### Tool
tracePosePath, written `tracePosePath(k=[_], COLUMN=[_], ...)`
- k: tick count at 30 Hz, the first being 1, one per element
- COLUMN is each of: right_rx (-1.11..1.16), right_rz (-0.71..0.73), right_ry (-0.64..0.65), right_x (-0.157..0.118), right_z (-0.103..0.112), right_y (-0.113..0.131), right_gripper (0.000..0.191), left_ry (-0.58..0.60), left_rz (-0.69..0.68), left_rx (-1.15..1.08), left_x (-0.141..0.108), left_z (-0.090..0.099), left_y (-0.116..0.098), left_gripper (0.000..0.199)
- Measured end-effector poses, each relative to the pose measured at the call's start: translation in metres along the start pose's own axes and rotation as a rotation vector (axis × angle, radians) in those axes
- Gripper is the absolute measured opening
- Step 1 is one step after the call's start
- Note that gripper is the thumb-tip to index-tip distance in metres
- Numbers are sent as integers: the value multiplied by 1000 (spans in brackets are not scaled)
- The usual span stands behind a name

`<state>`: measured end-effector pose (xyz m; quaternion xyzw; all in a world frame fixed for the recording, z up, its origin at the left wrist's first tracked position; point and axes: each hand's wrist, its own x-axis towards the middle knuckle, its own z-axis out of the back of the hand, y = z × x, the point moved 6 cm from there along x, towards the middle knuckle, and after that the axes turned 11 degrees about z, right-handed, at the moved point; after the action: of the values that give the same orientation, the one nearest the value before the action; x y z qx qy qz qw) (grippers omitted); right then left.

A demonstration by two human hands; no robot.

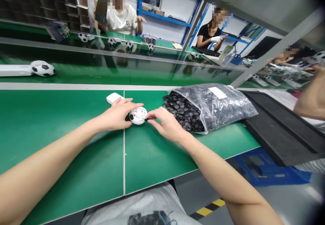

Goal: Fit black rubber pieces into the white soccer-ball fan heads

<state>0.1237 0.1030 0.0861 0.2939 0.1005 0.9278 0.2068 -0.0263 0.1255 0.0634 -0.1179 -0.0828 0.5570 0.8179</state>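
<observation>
On the green table (76,177), my left hand (118,115) is wrapped over the handle side of a white piece (113,98) that ends in a soccer-ball head (138,115). Open lattice shows on the ball's top, and a black patch sits on its left side. My right hand (162,121) pinches a small black piece (146,119) against the ball's right side. Just right of that hand lies a clear plastic bag (228,108), its mouth facing left, with many black pieces (184,111) spilling at the opening.
Behind the table edge, a conveyor (101,74) carries a ball-headed white item (43,68) at left. Black trays (281,126) stand at right, near a blurred arm of another person. Two people sit across the line. A blue crate (269,167) is below.
</observation>
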Motion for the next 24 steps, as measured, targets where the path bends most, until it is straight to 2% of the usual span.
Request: tracePosePath(k=[3, 8, 10, 14, 17, 19, 24], right_rx=[-7, -79, -63, 40, 80, 186, 580], right_rz=[61, 145, 90, -126, -122, -136, -379], right_ry=[-17, 51, 69, 29, 13, 5, -88], right_x=[2, 10, 11, 4, -4, -8, -19], right_z=[0, -8, -12, -12, -8, -8, -18], right_y=[3, 8, 7, -2, -1, -2, -14], right_gripper=[14, 23, 23, 23, 24, 21, 6], left_ry=[28, 28, 25, 8, 5, 5, -3], left_rz=[24, 29, 35, 39, 42, 42, 36], left_rx=[-37, -61, -67, -68, -69, -67, -58], left_x=[0, 1, 1, 1, 1, 1, 1], left_z=[1, 0, -1, 0, 0, 0, 0], left_y=[-1, -3, -3, -4, -4, -4, -4], left_gripper=[71, 75, 74, 70, 70, 70, 70])
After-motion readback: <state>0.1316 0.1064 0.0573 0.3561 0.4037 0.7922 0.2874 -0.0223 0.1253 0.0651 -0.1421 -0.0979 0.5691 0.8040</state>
